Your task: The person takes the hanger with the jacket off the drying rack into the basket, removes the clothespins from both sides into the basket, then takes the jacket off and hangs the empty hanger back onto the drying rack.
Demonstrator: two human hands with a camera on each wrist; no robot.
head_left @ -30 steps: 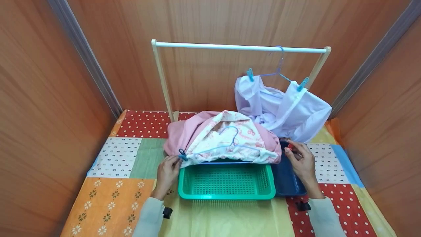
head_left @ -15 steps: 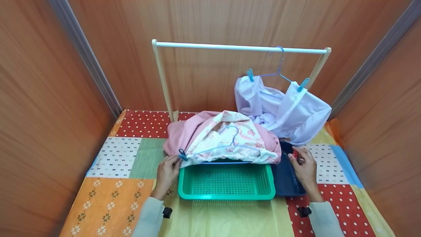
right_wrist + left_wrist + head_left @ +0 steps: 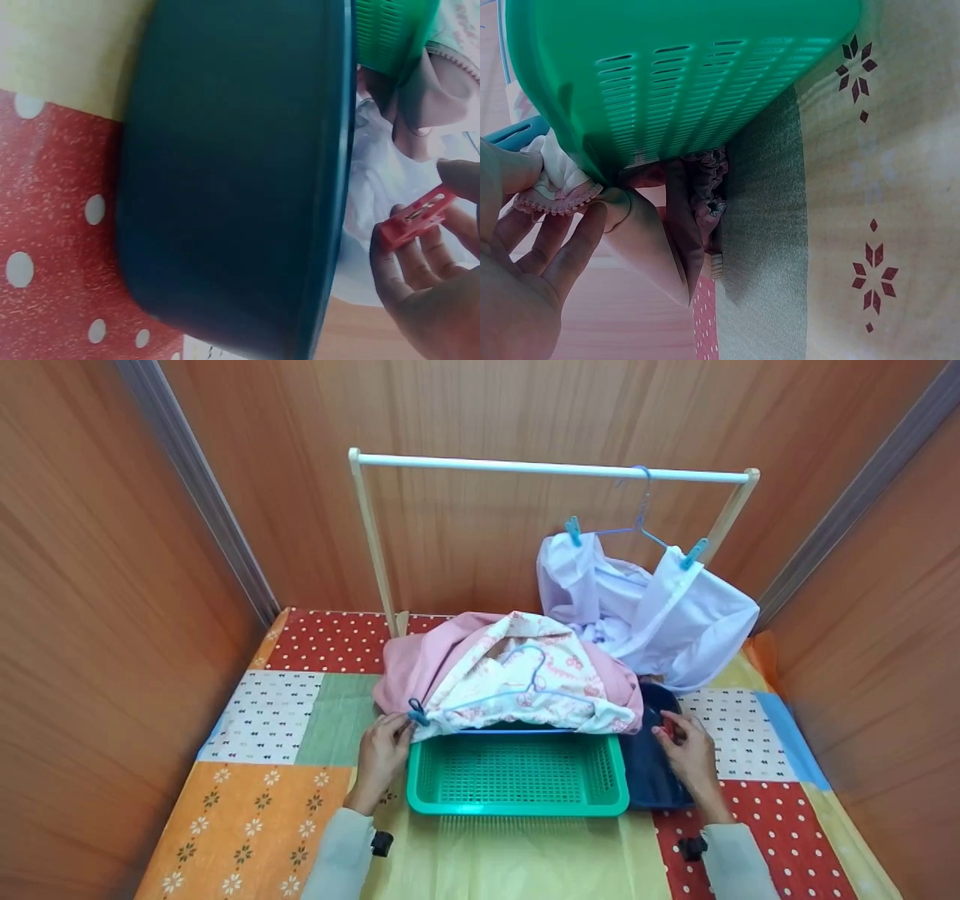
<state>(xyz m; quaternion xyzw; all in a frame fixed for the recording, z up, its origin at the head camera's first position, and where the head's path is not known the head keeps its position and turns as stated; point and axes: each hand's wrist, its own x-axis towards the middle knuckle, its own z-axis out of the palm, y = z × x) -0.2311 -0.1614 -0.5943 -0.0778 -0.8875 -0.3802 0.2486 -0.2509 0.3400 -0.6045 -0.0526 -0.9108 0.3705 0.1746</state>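
Observation:
A pink garment with a white printed lining (image 3: 555, 660) lies draped over the back of the green basket (image 3: 517, 808), a blue hanger (image 3: 531, 687) resting on it. A dark blue clothespin (image 3: 418, 712) clips the garment's left corner to the hanger. My left hand (image 3: 381, 757) pinches that corner; its lace edge (image 3: 559, 202) shows between the fingers in the left wrist view. My right hand (image 3: 690, 754) holds a red clothespin (image 3: 416, 219) between thumb and fingers, over the dark blue basin (image 3: 651, 772), apart from the garment's right corner.
Behind stands a drying rack (image 3: 555, 469) with a white bar. From it hangs a white garment (image 3: 637, 600) on a purple-blue hanger, held by two light blue clothespins (image 3: 694, 553). Wooden panels (image 3: 112, 585) enclose a patchwork tablecloth (image 3: 255, 817).
My right hand has drawn back toward me, from near the hanging white garment's lower edge, bringing the red clothespin along. The left hand stays at the garment's corner.

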